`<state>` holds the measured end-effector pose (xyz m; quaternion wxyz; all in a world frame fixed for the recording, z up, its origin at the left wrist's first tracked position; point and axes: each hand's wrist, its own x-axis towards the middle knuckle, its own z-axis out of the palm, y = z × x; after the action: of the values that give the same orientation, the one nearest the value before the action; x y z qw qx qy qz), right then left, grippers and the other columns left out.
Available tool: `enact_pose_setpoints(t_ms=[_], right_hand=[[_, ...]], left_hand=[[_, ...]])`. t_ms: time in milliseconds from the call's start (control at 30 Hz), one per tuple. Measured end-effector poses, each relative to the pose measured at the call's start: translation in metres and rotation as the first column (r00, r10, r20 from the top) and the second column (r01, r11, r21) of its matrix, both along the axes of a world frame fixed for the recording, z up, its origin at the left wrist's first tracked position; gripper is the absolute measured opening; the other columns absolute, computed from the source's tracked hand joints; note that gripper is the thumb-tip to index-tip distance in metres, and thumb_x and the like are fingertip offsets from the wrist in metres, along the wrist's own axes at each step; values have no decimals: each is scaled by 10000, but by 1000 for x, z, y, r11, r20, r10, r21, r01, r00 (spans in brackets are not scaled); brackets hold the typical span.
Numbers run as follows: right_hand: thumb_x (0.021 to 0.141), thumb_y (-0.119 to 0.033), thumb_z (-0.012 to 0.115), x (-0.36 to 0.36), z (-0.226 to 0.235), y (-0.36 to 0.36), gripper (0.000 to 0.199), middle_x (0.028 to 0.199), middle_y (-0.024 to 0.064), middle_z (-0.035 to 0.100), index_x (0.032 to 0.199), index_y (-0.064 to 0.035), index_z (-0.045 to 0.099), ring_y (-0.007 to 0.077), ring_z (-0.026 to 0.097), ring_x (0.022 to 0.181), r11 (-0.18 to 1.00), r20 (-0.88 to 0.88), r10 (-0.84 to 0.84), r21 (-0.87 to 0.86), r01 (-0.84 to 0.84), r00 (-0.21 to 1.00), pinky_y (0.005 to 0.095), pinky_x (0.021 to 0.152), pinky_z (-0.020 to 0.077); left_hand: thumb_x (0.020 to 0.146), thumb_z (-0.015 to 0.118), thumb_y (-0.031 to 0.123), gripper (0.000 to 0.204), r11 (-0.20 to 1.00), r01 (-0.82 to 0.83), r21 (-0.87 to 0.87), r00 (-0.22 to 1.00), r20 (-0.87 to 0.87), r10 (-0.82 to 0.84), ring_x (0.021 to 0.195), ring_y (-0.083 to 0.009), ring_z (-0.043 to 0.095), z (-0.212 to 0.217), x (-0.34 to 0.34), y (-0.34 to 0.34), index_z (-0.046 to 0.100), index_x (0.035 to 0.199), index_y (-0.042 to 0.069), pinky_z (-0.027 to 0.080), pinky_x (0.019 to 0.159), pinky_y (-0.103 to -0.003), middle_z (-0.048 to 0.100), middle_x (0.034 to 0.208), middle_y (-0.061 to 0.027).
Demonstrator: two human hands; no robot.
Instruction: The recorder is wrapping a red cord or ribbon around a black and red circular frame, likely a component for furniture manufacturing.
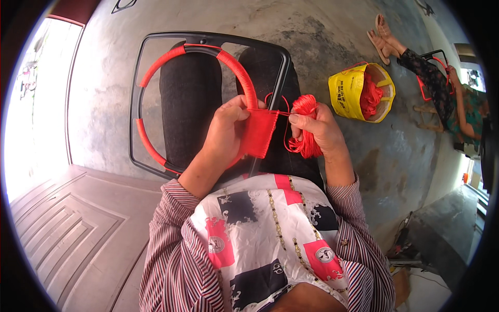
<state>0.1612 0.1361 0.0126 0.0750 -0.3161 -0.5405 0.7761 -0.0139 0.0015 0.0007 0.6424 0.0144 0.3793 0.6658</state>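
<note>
above the lap (189, 104), the left hand (224, 124) pinches the red woven strip (259, 134); the right hand (325, 129) curls round the red cord bundle (305, 146) (probably light, soft, slippery), best held by its middle.

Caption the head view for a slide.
Left hand grips a red cord panel over a black frame; right hand holds a hank of red cord.

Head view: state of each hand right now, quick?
Left hand: closed on the red-wrapped ring, beside the red panel.
Right hand: closed, holding a bundle of red cord.
</note>
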Motion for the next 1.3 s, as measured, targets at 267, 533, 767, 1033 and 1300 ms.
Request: enact_pose_setpoints(t_ms=[267,533,767,1033,1300], right_hand=[[849,-179,688,0,-5,-7,185,615,22,583,744,-58,595,91,538,547,997,0,-75,21,75,997,242,533,432],[840,-171,681,-2,-2,-10,181,605,49,588,752,-41,590,112,548,542,996,-8,-81,39,81,997,250,530,426],[849,-175,702,1,-5,-9,168,644,29,598,793,-45,612,97,572,585,997,-12,-61,38,62,998,241,551,450],[843,-144,686,5,-3,-15,155,606,39,584,766,-45,594,104,550,541,978,-38,-206,9,206,978,245,528,435],[837,-59,683,25,-7,-33,146,588,11,565,717,-53,599,78,531,545,973,-104,-225,18,228,969,242,521,423]], left_hand=[[847,382,84,267,999,-26,-22,999,36,27,858,-223,616,-1,-1,1,560,1023,-12,517,804,-344,615,959,-140],[820,399,85,255,999,-23,-29,1000,4,24,823,-247,635,-3,-2,2,564,989,-12,533,792,-375,625,931,-151],[774,396,58,236,999,-26,-33,995,-95,22,729,-194,600,2,-1,7,573,917,-6,522,691,-314,609,855,-122],[738,428,73,250,996,-17,-83,987,-160,3,765,-179,618,0,-3,6,589,906,-18,534,724,-307,620,863,-106],[742,431,48,230,999,-20,-43,997,-75,17,749,-193,600,5,3,7,578,906,-16,524,705,-315,602,856,-117]])
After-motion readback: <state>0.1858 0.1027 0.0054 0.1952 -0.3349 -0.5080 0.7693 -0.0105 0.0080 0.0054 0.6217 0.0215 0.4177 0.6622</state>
